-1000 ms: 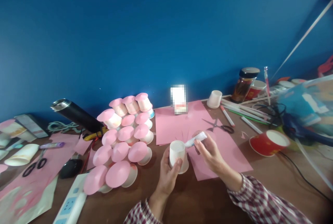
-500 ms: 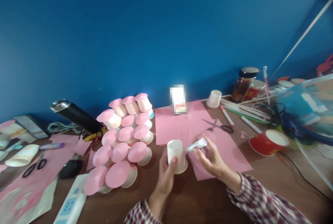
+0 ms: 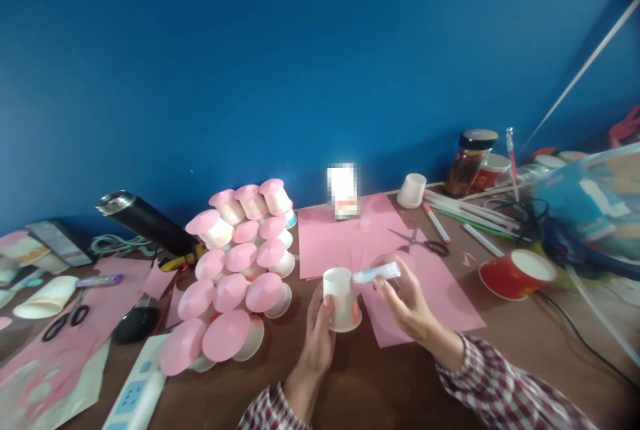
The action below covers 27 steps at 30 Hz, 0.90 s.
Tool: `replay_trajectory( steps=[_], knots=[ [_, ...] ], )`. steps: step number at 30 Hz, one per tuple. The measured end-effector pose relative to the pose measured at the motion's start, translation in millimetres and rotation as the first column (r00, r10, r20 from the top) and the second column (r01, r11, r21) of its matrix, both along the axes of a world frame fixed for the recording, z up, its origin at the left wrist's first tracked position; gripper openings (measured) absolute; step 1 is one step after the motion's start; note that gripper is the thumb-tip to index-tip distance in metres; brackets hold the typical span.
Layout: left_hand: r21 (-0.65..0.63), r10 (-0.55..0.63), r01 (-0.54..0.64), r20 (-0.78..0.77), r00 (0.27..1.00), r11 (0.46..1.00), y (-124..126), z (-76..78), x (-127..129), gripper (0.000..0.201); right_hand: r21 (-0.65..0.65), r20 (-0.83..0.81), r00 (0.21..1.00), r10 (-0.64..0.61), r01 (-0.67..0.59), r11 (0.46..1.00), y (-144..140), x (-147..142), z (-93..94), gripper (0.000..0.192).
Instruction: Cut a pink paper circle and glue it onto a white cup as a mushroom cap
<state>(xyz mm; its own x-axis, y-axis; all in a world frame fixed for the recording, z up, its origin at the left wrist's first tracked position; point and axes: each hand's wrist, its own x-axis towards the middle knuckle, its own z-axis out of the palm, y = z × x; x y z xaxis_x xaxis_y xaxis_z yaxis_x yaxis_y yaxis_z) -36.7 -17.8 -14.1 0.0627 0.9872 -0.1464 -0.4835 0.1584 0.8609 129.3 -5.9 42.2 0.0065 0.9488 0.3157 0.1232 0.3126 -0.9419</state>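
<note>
My left hand [image 3: 320, 339], curled round one inverted paper cup [image 3: 342, 303]; my right hand [image 3: 404, 300], pinched on one white tube [image 3: 377, 273], tip beside the cup's upper end, contact unclear. Left of both hands, pink-topped cups [image 3: 227, 335]; beyond the right, scissors [image 3: 423, 243].

Paper cup [image 3: 342, 298]: white, plain for most of its side, small orange-red print patch low on the right near the rim. Upside down, narrow base up, wide rim down, close to upright with a slight lean. Base is recessed inside a thin raised lip. Sits in the left hand [image 3: 320, 331], gripped by its left side; can't tell if the rim touches the desk.

White tube [image 3: 377, 273]: slim, pale blue-grey markings. Lies near-horizontal in the right hand [image 3: 407, 303], right end a touch higher. Left end is right at the cup's upper edge; contact unclear.
</note>
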Motion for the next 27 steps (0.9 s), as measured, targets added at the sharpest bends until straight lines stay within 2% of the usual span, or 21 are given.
replay_trajectory(
  steps=[8,14,18,22,27],
  knots=[
    [-0.037,0.04,-0.041,-0.012,0.999,0.998,-2,-9.5,-1,0.044,-0.011,-0.023,0.999,0.029,-0.03,1.0,1,-1,-2.4,0.005],
    [0.025,-0.001,0.001,-0.002,1.0,1.0,0,-2.7,0,0.04,-0.014,0.002,0.998,0.057,-0.057,0.998,0,0,-3.5,0.002],
    [0.02,-0.019,0.018,0.025,1.0,1.0,0,3.2,1,0.04,-0.024,-0.099,0.995,0.02,-0.022,0.999,2,0,-4.9,0.005],
    [0.015,-0.013,0.012,0.03,0.999,1.0,-2,0.4,1,0.038,-0.044,-0.185,0.983,0.015,-0.023,0.999,4,-2,-5.1,0.006],
    [-0.025,0.033,-0.032,0.016,0.999,0.999,-2,-5.4,0,0.038,-0.047,-0.104,0.993,0.05,-0.055,0.997,2,-2,-3.9,0.006]
  ],
)
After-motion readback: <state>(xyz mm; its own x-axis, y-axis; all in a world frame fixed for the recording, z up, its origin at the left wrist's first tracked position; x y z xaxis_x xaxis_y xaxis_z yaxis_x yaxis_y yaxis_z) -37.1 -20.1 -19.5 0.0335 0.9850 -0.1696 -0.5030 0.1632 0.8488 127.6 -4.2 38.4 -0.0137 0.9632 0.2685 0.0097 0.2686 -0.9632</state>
